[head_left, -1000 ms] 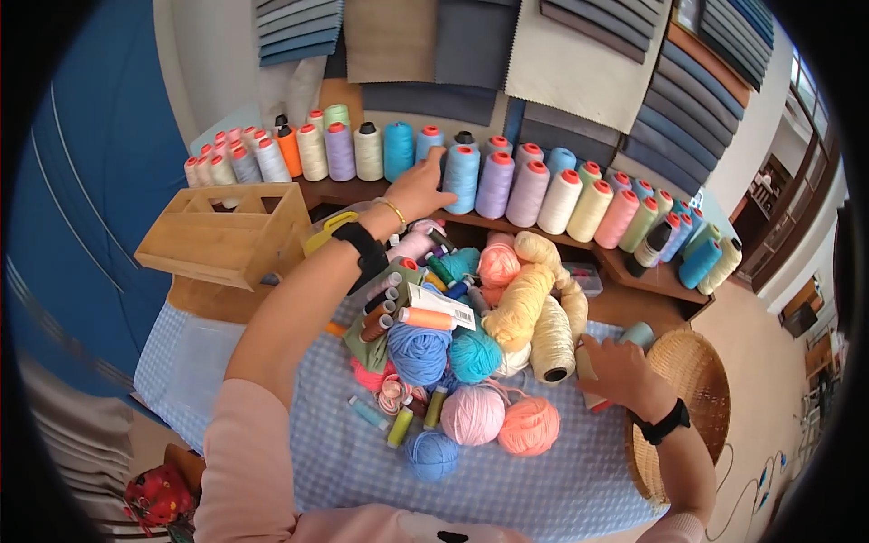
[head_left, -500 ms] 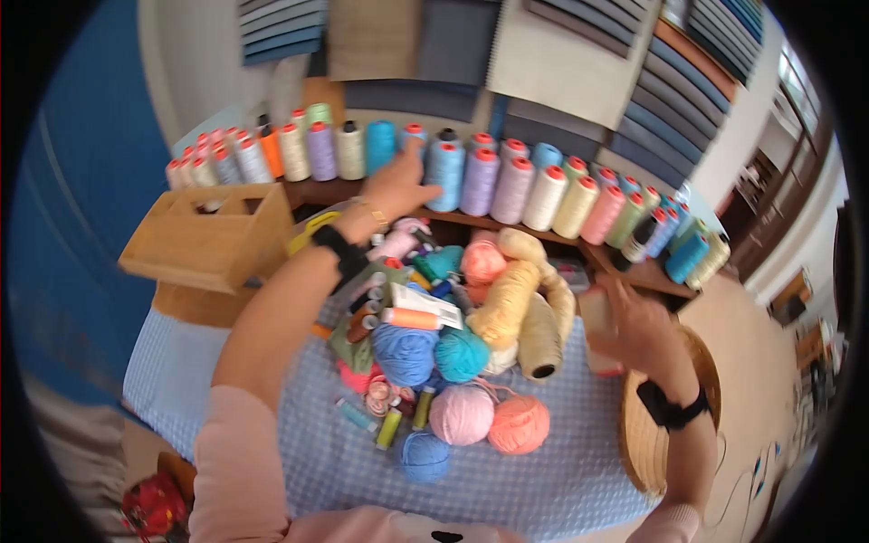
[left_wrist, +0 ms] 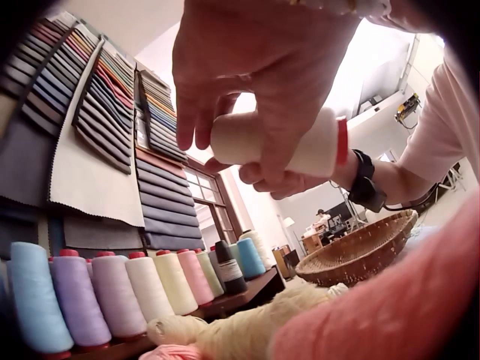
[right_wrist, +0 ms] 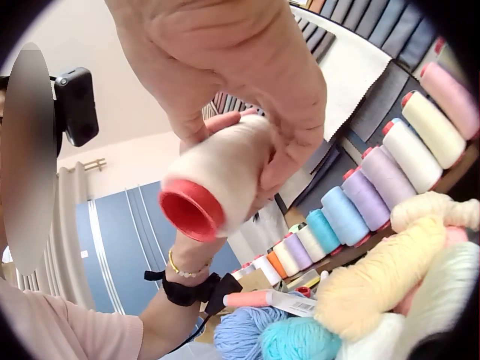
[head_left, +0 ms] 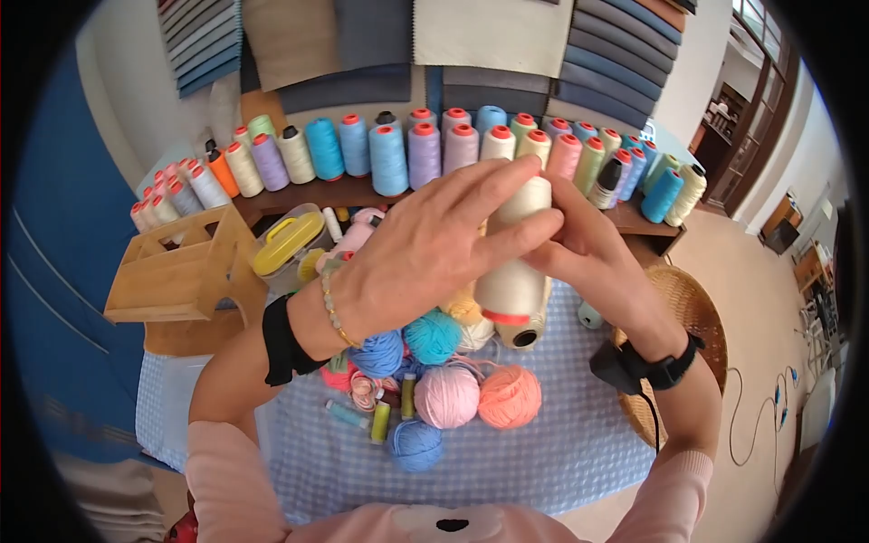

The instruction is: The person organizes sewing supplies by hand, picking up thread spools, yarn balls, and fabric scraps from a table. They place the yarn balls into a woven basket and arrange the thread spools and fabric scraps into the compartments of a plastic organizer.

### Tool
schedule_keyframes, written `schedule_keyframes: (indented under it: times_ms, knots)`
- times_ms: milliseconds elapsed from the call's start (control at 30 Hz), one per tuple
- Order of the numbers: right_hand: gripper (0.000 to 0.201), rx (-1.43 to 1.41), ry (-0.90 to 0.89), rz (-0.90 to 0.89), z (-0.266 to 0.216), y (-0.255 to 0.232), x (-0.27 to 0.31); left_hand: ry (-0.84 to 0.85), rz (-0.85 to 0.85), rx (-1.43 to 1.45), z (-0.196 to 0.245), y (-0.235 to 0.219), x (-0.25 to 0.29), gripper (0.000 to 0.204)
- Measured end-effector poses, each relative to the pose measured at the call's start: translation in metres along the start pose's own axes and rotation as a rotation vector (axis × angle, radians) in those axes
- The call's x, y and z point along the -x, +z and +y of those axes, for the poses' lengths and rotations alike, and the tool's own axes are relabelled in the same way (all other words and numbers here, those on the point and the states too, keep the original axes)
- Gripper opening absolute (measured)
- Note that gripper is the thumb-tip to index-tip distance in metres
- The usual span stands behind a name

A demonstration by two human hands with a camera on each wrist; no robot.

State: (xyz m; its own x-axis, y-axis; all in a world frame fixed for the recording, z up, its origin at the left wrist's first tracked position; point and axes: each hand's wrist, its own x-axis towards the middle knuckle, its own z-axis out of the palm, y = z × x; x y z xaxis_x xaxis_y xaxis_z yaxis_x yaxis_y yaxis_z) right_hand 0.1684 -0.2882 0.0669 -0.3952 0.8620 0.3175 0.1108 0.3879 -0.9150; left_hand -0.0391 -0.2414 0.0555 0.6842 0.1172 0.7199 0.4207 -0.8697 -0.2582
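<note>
A cream cone of thread (head_left: pixel 509 282) with a red base is held up over the table, between both hands. My left hand (head_left: pixel 412 231) reaches across and grips it, two fingers lying over its upper part. From the other side my right hand (head_left: pixel 602 258) holds the narrow end with thumb and fingers. In the right wrist view the cone (right_wrist: pixel 240 161) is tilted, its hollow red base facing the camera. Beneath the hands lie a pink yarn ball (head_left: pixel 446 396), a coral yarn ball (head_left: pixel 510 398) and a turquoise yarn ball (head_left: pixel 433 337); other yarn there is partly hidden.
Thread cones (head_left: pixel 389 161) line a raised wooden shelf along the back. A wooden organizer (head_left: pixel 176 262) and a yellow-handled box (head_left: pixel 288 242) stand left. At the right edge is a woven basket (head_left: pixel 697 335). Small spools lie on the checked cloth (head_left: pixel 507 471).
My right hand has lifted the cream cone from beside the basket to the middle. My left hand has left the shelf row and come down to the cone. The head view has shifted right.
</note>
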Motion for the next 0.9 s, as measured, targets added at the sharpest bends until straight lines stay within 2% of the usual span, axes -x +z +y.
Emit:
schedule_keyframes:
  times_ms: [33,67,100,167,233,267,300,367,400,433,467,533,600,633,667,700,800,833,900]
  knots:
    - [0.062,-0.162,-0.003,-0.036,-0.001,0.004,0.003,-0.005,0.005,0.034,-0.001,-0.004,0.002,0.068]
    - [0.058,-0.163,0.02,-0.065,0.001,0.001,0.004,-0.07,-0.007,0.106,0.003,-0.006,0.004,0.06]
    - [0.053,-0.115,0.04,0.015,-0.001,0.004,0.005,-0.081,-0.007,0.092,0.004,-0.01,0.005,0.06]
    - [0.05,-0.033,0.092,-0.036,-0.003,-0.011,0.001,-0.218,-0.062,0.242,0.004,-0.02,0.005,0.059]
    - [0.047,0.154,0.095,-0.118,0.008,-0.029,0.002,-0.272,-0.073,0.224,-0.009,-0.027,0.013,0.059]
    - [0.044,0.272,0.177,-0.133,0.016,-0.034,0.005,-0.363,-0.021,0.17,-0.017,-0.031,0.017,0.058]
    - [0.044,0.274,0.173,-0.134,0.025,-0.043,0.011,-0.454,0.032,0.118,-0.025,-0.036,0.023,0.057]
    - [0.046,1.346,0.05,-0.364,0.049,-0.062,0.028,-0.493,0.062,0.098,-0.049,-0.042,0.04,0.055]
    - [0.046,1.347,0.051,-0.363,0.065,-0.065,0.035,-0.611,0.13,0.205,-0.065,-0.04,0.051,0.055]
    - [0.041,1.621,0.129,-0.498,0.082,-0.066,0.041,-0.728,0.198,0.313,-0.075,-0.039,0.058,0.057]
    - [0.036,1.891,0.212,-0.637,0.095,-0.067,0.048,-0.725,0.197,0.313,-0.078,-0.042,0.061,0.057]
    - [0.032,1.957,0.184,-0.669,0.105,-0.066,0.057,-1.019,0.312,0.813,-0.083,-0.045,0.064,0.054]
    - [0.029,2.032,0.137,-0.7,0.111,-0.062,0.059,-1.059,0.352,0.882,-0.087,-0.042,0.068,0.053]
    - [0.03,2.039,0.19,-0.706,0.114,-0.06,0.058,-1.102,0.391,0.953,-0.09,-0.04,0.072,0.052]
    - [0.031,2.045,0.239,-0.713,0.117,-0.057,0.055,-1.121,0.385,0.964,-0.096,-0.038,0.076,0.055]
    - [0.031,2.052,0.214,-0.716,0.121,-0.057,0.054,-1.095,0.393,0.936,-0.098,-0.035,0.077,0.057]
    - [0.033,2.073,0.257,-0.77,0.132,-0.058,0.05,-1.134,0.243,0.835,-0.122,-0.03,0.089,0.063]
    - [0.033,2.079,0.244,-0.773,0.138,-0.06,0.05,-1.138,0.254,0.828,-0.132,-0.026,0.093,0.063]
    - [0.03,2.1,0.186,-0.786,0.149,-0.066,0.052,-1.205,0.13,0.829,-0.148,-0.021,0.098,0.065]
